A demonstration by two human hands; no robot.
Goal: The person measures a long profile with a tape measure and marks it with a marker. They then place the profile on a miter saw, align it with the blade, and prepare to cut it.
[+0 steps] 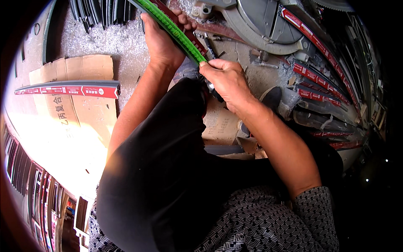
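Observation:
A long profile (197, 43) with a dark red face slants from the top edge down to my right hand. A bright green strip (171, 28) runs along its length. My left hand (161, 44) is wrapped round the profile from underneath, with fingertips showing on the far side. At the near end, my right hand (224, 77) pinches the green strip's tip between thumb and finger. Something dark with a silvery part shows under my right hand; I cannot make out what it is.
A grey saw base (268, 27) stands at the upper right. Red-labelled profiles (319, 77) lie along the right side. Flattened cardboard (92, 69) bears another red-labelled profile (75, 89) on the left. Dark strips (100, 12) lie at the top left. My bent knee is below my hands.

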